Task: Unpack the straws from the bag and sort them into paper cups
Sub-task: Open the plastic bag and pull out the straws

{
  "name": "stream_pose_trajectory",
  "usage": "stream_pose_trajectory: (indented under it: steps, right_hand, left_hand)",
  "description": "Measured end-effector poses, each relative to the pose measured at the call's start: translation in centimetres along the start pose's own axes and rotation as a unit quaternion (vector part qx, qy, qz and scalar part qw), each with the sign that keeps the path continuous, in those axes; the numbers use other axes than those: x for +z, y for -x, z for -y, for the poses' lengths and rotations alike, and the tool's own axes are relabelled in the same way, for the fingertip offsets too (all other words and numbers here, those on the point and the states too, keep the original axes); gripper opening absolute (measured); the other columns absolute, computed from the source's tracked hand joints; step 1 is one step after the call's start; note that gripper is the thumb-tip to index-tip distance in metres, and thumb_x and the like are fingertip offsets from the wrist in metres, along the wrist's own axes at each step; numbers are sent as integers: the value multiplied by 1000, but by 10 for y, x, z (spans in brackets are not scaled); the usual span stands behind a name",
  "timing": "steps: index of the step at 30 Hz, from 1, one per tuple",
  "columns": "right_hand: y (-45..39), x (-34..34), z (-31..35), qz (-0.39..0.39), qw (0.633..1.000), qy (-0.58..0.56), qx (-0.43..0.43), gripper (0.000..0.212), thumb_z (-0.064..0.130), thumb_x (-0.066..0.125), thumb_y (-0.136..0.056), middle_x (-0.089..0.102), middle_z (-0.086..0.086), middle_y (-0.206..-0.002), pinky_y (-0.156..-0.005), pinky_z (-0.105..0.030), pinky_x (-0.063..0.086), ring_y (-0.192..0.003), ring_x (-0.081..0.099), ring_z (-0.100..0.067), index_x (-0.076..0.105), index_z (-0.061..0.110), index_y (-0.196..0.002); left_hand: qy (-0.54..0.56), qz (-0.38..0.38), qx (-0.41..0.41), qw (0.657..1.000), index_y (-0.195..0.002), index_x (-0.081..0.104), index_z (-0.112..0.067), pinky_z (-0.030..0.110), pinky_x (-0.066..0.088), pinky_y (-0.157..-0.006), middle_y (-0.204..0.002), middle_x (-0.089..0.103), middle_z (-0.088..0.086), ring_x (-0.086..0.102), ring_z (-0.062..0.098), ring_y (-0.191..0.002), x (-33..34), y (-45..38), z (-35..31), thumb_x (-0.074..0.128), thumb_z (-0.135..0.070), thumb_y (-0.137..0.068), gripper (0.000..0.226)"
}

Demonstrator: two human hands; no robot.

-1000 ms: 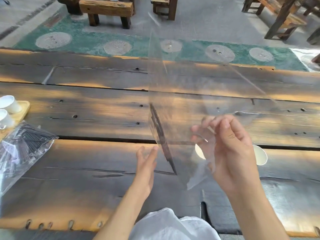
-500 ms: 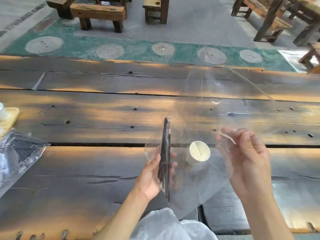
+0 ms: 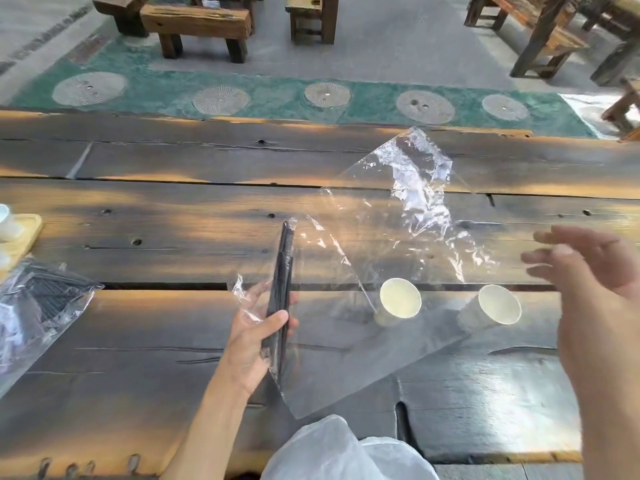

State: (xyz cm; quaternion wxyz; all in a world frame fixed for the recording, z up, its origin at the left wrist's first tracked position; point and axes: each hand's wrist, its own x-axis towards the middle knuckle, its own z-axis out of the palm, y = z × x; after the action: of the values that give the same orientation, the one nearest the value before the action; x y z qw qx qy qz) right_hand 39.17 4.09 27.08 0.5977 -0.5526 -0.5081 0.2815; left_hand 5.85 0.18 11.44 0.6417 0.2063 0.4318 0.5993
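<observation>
Two paper cups; perhaps three straws.

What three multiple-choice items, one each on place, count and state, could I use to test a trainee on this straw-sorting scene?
1. Where does the second clear bag of black straws lie?
A. at the table's left edge
B. beside the cups
C. on the floor

2. How many white paper cups stand behind the clear plastic bag?
A. one
B. two
C. four

3. What is the right hand doing?
A. gripping straws
B. holding a cup
C. open, holding nothing

A: it lies at far left. B: two rims show. C: its fingers are spread; the left hand grips the bundle of black straws.
</observation>
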Motion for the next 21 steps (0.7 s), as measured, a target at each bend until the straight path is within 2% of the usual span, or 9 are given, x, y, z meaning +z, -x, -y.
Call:
stream_pose_trajectory:
  steps: [2,6,9,10,12,14,17,19,21]
  right_hand:
    - [-6,0,11,20,996,82,-29,21,22,55,-93,73,4,-99,-78,-12,48,-91,66,-6,69,26,-108]
    - [-7,29,5,149,970,179,-68,23,12,54,-98,72,2,-106,-85,-13,46,-97,66,-8,70,17,-113]
    - [-9,58,-24,230,958,167,44,31,13,53,-100,68,9,-118,-83,-3,43,-103,61,9,64,21,-127]
    - [-11,66,-36,253,954,125,100,32,16,51,-101,67,9,-123,-89,-8,44,-108,61,9,61,23,-131]
    - [-14,79,-59,275,939,24,208,30,22,47,-104,70,0,-123,-100,-30,47,-113,66,-10,59,23,-131]
    - [-15,89,-78,274,920,-48,278,28,23,48,-104,74,-9,-112,-95,-43,47,-98,70,-24,58,18,-129]
    - [-12,97,-98,291,913,-35,284,30,27,60,-98,73,1,-92,-76,-36,54,-72,65,-13,63,17,-126]
    - [-11,101,-106,309,909,-1,279,28,28,65,-94,67,5,-88,-68,-31,54,-66,58,-9,68,19,-121]
    - [-10,107,-111,314,907,11,281,21,25,66,-94,61,5,-88,-68,-31,51,-66,53,-11,70,18,-113]
  left_hand:
    - [-16,1,4,1000,-134,55,-14,28,60,-63,-103,75,16,69,20,-62,-8,3,-2,65,8,-78,61]
    - [-23,6,14,1000,-133,58,-14,29,61,-66,-103,75,17,69,23,-64,-21,5,-4,65,10,-78,60]
    - [-32,11,22,999,-123,68,-23,31,62,-71,-105,75,18,70,24,-67,-30,7,-6,68,8,-78,54]
    - [-35,12,22,999,-121,70,-24,31,61,-72,-106,75,18,70,23,-69,-32,8,-7,71,5,-78,52]
    - [-61,15,20,998,-121,72,-22,31,60,-73,-108,75,17,70,23,-74,-33,11,-7,79,-4,-75,50]
    - [-95,19,18,995,-123,72,-18,29,59,-74,-109,75,19,71,23,-77,-36,13,-7,80,-8,-74,50]
    - [-106,10,10,994,-126,71,-19,29,58,-75,-112,73,24,70,25,-78,-43,14,-5,77,-4,-77,52]
    - [-112,4,3,994,-128,69,-20,29,58,-74,-112,73,24,68,25,-75,-51,16,-5,77,-5,-77,54]
    - [-125,6,-10,992,-132,66,-19,27,57,-73,-111,73,24,69,24,-72,-59,18,-6,79,-8,-75,59]
